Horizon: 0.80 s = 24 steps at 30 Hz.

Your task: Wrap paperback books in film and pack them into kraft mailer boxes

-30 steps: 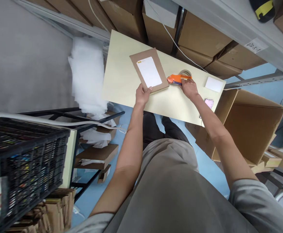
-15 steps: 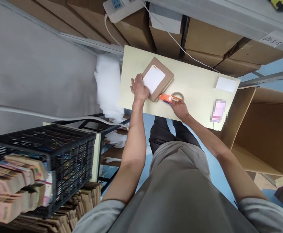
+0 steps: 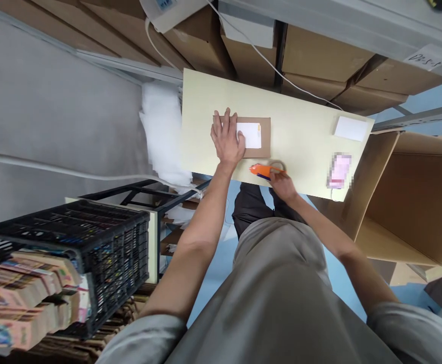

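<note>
A small brown cardboard box [image 3: 265, 150] lies square on the cream tabletop [image 3: 304, 126], its white label [image 3: 252, 135] facing up. Spread fingers of my left hand [image 3: 228, 139] rest flat across the box's left part and cover some of the label. My right hand [image 3: 282, 186] grips an orange tape dispenser [image 3: 261, 170] just in front of the box, apart from it. A tape roll [image 3: 277, 164], slightly blurred, shows on the dispenser above my fingers.
A pixelated pink item [image 3: 340, 171] and a white stack [image 3: 350, 128] are at the table's right end. Beyond that stands a large open carton [image 3: 414, 202]. Cartons [image 3: 319, 58] line the shelf behind. White sheeting [image 3: 164, 131] hangs left; a black crate [image 3: 118, 263] holds books.
The box has turned from a slant to lie straight along the table. My left hand has moved from its edge onto its top, and the tape dispenser has come slightly nearer me.
</note>
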Motion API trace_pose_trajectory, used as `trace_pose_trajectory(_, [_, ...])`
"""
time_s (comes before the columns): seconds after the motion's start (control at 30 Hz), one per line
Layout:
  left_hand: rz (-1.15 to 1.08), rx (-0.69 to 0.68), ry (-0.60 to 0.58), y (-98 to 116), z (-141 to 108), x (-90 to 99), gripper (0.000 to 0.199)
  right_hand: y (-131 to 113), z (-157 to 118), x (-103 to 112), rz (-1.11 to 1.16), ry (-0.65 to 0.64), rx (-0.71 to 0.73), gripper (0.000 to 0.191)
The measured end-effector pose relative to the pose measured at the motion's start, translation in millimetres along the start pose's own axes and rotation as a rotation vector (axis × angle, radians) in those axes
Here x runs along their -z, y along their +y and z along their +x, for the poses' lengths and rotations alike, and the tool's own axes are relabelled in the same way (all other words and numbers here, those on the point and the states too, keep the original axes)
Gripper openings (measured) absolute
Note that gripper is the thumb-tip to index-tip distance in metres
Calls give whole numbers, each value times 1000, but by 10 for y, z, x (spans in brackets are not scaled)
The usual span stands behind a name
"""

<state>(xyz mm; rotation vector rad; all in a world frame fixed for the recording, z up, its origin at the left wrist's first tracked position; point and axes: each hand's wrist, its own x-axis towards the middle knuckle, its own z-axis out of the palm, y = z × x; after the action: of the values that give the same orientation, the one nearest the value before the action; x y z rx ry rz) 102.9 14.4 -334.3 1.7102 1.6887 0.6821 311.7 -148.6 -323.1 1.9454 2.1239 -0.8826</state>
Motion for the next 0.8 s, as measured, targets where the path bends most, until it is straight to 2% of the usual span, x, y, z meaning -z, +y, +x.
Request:
trace_pose_trajectory(0.07, [93,4,-33,-35,9,-14,67,431,-234,114,-133,-115,95,22])
trace_pose_trajectory(0.17, [191,-8,-70,-74,18,-41,68,978,-418,337,-276,-144,62,37])
trace_pose_trajectory(0.27, [206,-43,-86,-95,23,-50,68,1154,-216,527,-320,-111,25,45])
trace_pose_trajectory(0.4, [220,-78,-118,-129,72,18,67,949,362,646,-315,-86,80,44])
trace_pose_trajectory(0.5, [235,-120,-164,-163,154,111,64,774,586,650,-310,-97,144,39])
trace_pose_trajectory(0.63, [263,-160,-161,-104,175,95,61,532,515,541,-294,-117,191,39])
trace_pose_trajectory(0.73, [267,-174,-157,48,21,-92,64,205,428,399,-268,-144,250,46])
trace_pose_trajectory(0.8, [243,-173,-159,147,-135,-239,75,-48,405,309,-257,-165,289,49])
